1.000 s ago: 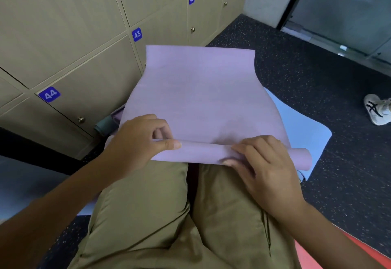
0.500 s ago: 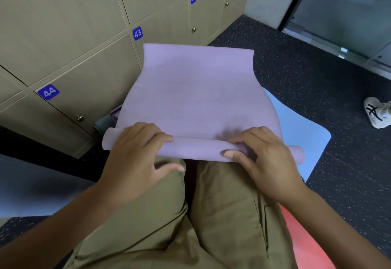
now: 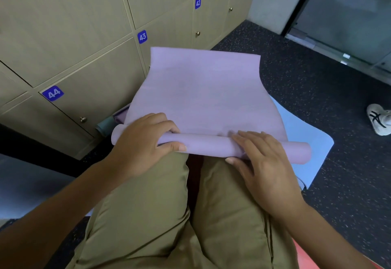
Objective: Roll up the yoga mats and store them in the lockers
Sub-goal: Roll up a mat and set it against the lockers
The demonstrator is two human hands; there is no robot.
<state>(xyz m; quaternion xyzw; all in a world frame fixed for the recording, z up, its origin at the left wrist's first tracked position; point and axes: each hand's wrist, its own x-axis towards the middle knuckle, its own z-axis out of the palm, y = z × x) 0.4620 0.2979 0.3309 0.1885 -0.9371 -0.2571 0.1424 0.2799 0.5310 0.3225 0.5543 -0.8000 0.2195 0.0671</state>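
Note:
A purple yoga mat (image 3: 203, 91) lies spread on the floor in front of my knees, its near end rolled into a thin tube (image 3: 207, 145). My left hand (image 3: 141, 141) grips the tube's left part, fingers curled over it and thumb along its near side. On the tube's right part rests my right hand (image 3: 260, 160), fingers fairly straight on top and thumb at the near side. A light blue mat (image 3: 304, 139) lies under the purple one, showing at the right. Beige lockers (image 3: 95, 78) numbered 44, 43, 42 stand closed at the left.
A rolled teal and purple mat end (image 3: 110, 121) lies against the locker base at the left. A red mat corner (image 3: 306, 258) shows at the bottom right. Someone's white shoe (image 3: 378, 118) stands on the dark speckled floor at the right. A glass door (image 3: 349, 14) is at the back right.
The roll has advanced a little away from me and grown slightly. My left hand has wrapped round it again, and my right hand's fingers have straightened over it.

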